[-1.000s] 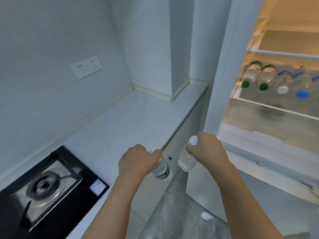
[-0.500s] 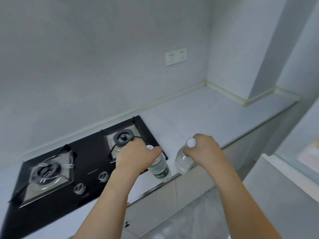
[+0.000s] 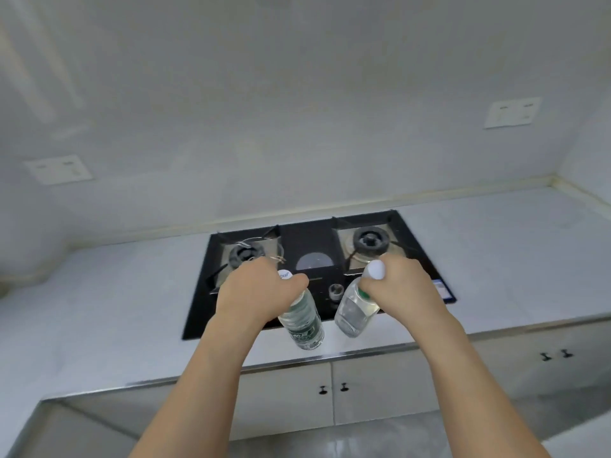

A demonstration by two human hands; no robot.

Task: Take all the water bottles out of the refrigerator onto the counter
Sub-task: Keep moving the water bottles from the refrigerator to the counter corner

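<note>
My left hand [image 3: 256, 292] grips the neck of a clear water bottle with a green label [image 3: 302, 320] and a white cap. My right hand [image 3: 401, 289] grips the neck of a second clear water bottle [image 3: 353, 314], also white-capped. Both bottles hang upright above the front edge of the white counter [image 3: 515, 259], just in front of the black gas hob [image 3: 310, 256]. Whether their bases touch the counter I cannot tell. The refrigerator is out of view.
The two-burner hob has knobs [image 3: 335, 289] near its front edge. White counter stretches to the left [image 3: 99, 302] and right of it. Cabinet doors with small dark handles [image 3: 332, 388] lie below. Wall sockets [image 3: 510, 112] sit on the back wall.
My view has swung left, away from the open refrigerator, to face the hob. Both hands have carried their bottles from beside the fridge to above the counter's front edge.
</note>
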